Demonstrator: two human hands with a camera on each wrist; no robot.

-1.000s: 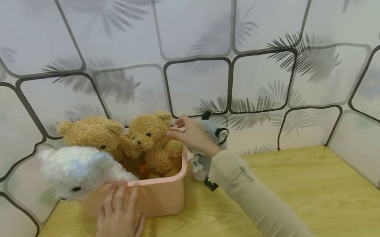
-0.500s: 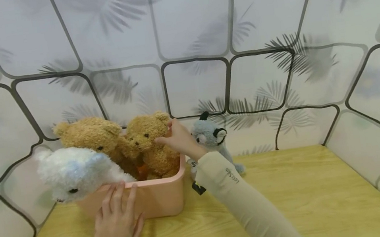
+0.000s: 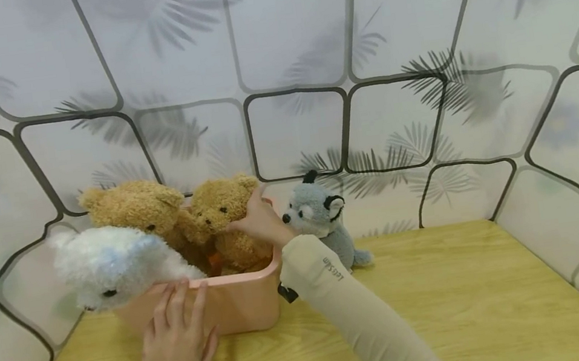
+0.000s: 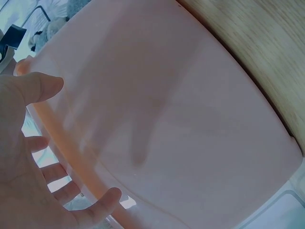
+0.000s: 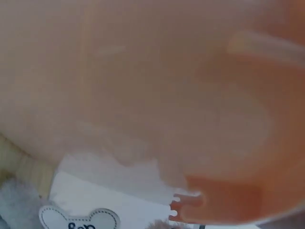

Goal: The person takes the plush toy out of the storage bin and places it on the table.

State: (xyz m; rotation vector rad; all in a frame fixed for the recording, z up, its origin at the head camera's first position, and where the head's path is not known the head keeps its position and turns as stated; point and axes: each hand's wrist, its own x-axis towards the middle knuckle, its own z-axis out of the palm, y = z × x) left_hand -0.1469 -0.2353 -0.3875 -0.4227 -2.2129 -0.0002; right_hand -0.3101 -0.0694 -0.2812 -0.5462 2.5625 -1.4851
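Note:
A pink plastic bin holds several plush toys. At its right end sits a small brown teddy bear, and my right hand is against it, thumb straight across its chest and a finger up beside its head. The other fingers are hidden. My left hand rests on the bin's front, fingertips at the rim; the left wrist view shows its spread thumb near the bin wall. A white plush toy leans out at the left, with a larger brown teddy bear behind it.
A grey-blue plush toy with black-edged ears sits right of the bin, partly behind the right sleeve. Its bone-shaped tag shows in the right wrist view. Patterned walls enclose the wooden table.
My right hand has moved left and down from beside the grey-blue plush onto the small teddy bear, whose head sits slightly lower. The left hand stays on the bin.

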